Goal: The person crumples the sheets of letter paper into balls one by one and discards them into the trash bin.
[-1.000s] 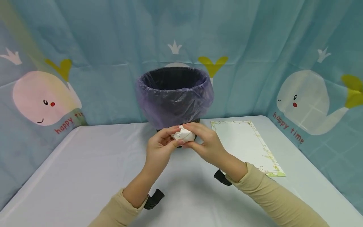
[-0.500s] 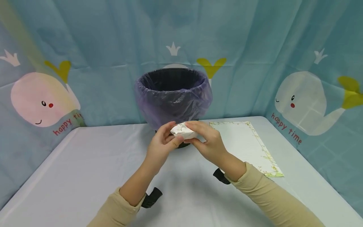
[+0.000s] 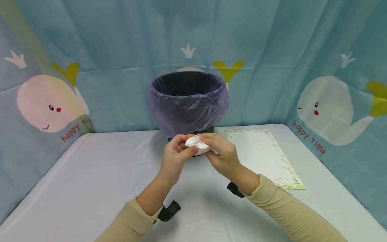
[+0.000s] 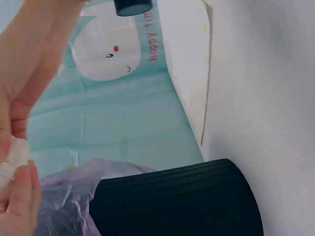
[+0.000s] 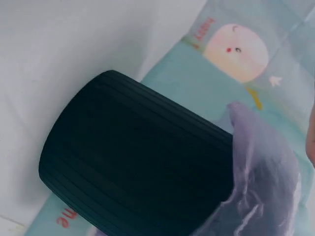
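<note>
A crumpled wad of white paper (image 3: 198,144) is held between both hands, in front of the bin. My left hand (image 3: 173,156) pinches its left side, thumb on the near face. My right hand (image 3: 224,155) grips the right side with thumb and fingers. In the left wrist view the paper wad (image 4: 15,162) shows at the left edge between fingers. Behind the hands stands a black trash bin (image 5: 138,152) lined with a purple plastic bag (image 3: 187,112). Only a sliver of a hand (image 5: 311,137) appears at the right edge of the right wrist view.
A sheet of bordered paper (image 3: 260,151) lies on the white table (image 3: 105,178) to the right of the bin. A light blue curtain (image 3: 121,40) with whale prints hangs behind and at both sides. Black wrist-worn devices (image 3: 170,211) show beneath the forearms.
Both hands have turned and pressed the paper wad, whose shape has shifted between the fingers. They stay at about the same spot in front of the bin. The head view has swayed slightly.
</note>
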Available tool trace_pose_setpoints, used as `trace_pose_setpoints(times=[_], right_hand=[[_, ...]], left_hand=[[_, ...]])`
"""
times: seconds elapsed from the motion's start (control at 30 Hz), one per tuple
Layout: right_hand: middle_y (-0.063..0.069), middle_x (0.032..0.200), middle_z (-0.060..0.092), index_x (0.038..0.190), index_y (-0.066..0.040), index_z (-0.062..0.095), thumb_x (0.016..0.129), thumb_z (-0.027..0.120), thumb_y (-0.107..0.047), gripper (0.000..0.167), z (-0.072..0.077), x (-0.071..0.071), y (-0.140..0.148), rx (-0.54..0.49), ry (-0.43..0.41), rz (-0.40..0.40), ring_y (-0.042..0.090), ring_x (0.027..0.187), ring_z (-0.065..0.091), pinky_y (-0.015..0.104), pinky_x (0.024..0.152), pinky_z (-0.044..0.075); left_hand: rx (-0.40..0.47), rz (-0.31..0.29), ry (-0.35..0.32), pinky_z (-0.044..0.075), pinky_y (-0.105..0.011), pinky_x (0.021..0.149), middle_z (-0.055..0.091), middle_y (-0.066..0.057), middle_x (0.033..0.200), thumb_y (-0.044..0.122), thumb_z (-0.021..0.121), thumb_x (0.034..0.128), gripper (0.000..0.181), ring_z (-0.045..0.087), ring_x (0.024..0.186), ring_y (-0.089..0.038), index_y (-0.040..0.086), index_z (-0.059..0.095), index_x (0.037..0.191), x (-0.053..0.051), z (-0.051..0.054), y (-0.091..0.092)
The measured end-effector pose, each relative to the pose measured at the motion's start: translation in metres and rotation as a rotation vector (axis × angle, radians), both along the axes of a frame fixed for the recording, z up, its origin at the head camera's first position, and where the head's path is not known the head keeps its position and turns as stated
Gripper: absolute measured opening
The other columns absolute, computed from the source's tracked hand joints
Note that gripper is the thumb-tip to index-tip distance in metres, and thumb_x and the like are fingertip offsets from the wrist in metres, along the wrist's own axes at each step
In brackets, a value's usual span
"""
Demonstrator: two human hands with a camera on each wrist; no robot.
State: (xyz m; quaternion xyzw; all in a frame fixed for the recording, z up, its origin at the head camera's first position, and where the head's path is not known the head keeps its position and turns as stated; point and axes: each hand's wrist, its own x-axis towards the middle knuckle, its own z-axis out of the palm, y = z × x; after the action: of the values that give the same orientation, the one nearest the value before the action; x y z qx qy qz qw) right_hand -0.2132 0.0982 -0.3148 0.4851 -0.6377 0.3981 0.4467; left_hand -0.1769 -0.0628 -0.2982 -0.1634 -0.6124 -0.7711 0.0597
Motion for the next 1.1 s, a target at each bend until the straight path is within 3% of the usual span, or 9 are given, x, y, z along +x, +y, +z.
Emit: trace_pose_setpoints(times=[0.1,0.27,0.37,0.43,0.5,0.6,0.7,0.87,1.1], right_hand=[[0.023,0.097,0.067,0.098,0.009,0.066,0.061,0.077,0.020,0.040,0.003,0.000,0.002,0.011,0.003,0.043,0.034,0.086,0.064,0.028,0.079,0.054],[0.026,0.110,0.064,0.106,0.008,0.063,0.062,0.078,0.020,0.048,0.006,0.003,0.006,0.087,-0.132,0.096,0.037,0.101,0.062,0.027,0.091,0.050],[0.028,0.115,0.062,0.110,0.007,0.061,0.063,0.077,0.021,0.051,0.008,0.006,0.010,0.090,-0.192,0.097,0.035,0.109,0.062,0.027,0.093,0.048],[0.028,0.116,0.062,0.110,0.008,0.060,0.062,0.077,0.022,0.053,0.009,0.007,0.013,0.061,-0.209,0.104,0.030,0.112,0.061,0.026,0.091,0.050],[0.028,0.114,0.062,0.110,0.010,0.059,0.060,0.077,0.024,0.055,0.010,0.008,0.017,0.018,-0.222,0.107,0.023,0.112,0.061,0.025,0.088,0.051],[0.029,0.114,0.061,0.113,0.013,0.056,0.060,0.076,0.027,0.059,0.011,0.009,0.024,-0.028,-0.261,0.107,0.014,0.111,0.059,0.022,0.083,0.052],[0.032,0.115,0.059,0.117,0.014,0.052,0.061,0.074,0.029,0.062,0.013,0.009,0.030,-0.056,-0.314,0.082,0.008,0.107,0.058,0.019,0.081,0.051],[0.032,0.120,0.055,0.120,0.012,0.050,0.065,0.072,0.028,0.062,0.013,0.009,0.035,-0.079,-0.374,0.062,0.008,0.106,0.056,0.018,0.082,0.050],[0.031,0.120,0.056,0.120,0.011,0.053,0.065,0.073,0.026,0.060,0.007,0.006,0.039,-0.067,-0.378,0.051,0.009,0.102,0.056,0.017,0.078,0.050]], left_hand=[[-0.024,-0.025,0.008,0.052,-0.019,0.075,0.062,-0.006,0.096,-0.012,0.057,0.0880,0.030,0.060,0.083,-0.007,-0.020,0.048,0.116,0.000,0.000,-0.001],[-0.101,-0.088,-0.016,0.053,-0.025,0.078,0.063,-0.009,0.099,-0.005,0.055,0.0909,0.032,0.061,0.086,-0.009,-0.017,0.045,0.119,-0.004,0.000,-0.010],[-0.197,-0.142,-0.019,0.053,-0.031,0.082,0.062,-0.015,0.105,0.002,0.055,0.0950,0.038,0.063,0.090,-0.012,-0.014,0.043,0.127,-0.004,0.003,-0.016],[-0.282,-0.121,0.026,0.052,-0.031,0.081,0.063,-0.018,0.108,0.005,0.055,0.0969,0.038,0.064,0.091,-0.017,-0.013,0.045,0.129,-0.004,0.008,-0.020],[-0.362,-0.008,0.109,0.050,-0.027,0.080,0.064,-0.019,0.109,0.007,0.058,0.0969,0.034,0.064,0.092,-0.018,-0.010,0.051,0.126,-0.006,0.017,-0.025],[-0.393,0.261,0.207,0.048,-0.023,0.080,0.065,-0.017,0.113,0.005,0.062,0.0945,0.030,0.061,0.098,-0.019,-0.008,0.057,0.121,-0.014,0.037,-0.036],[-0.356,0.429,0.218,0.044,-0.027,0.091,0.058,-0.015,0.128,0.008,0.062,0.0956,0.036,0.051,0.115,-0.021,-0.004,0.054,0.129,-0.031,0.063,-0.051],[-0.279,0.391,0.068,0.025,-0.034,0.113,0.027,-0.005,0.157,0.021,0.053,0.1010,0.059,0.020,0.144,-0.022,0.007,0.027,0.152,-0.068,0.089,-0.071],[-0.141,0.263,-0.056,0.006,-0.026,0.117,0.004,0.004,0.162,0.021,0.049,0.1024,0.070,0.001,0.147,-0.010,0.014,0.006,0.157,-0.103,0.092,-0.076]])
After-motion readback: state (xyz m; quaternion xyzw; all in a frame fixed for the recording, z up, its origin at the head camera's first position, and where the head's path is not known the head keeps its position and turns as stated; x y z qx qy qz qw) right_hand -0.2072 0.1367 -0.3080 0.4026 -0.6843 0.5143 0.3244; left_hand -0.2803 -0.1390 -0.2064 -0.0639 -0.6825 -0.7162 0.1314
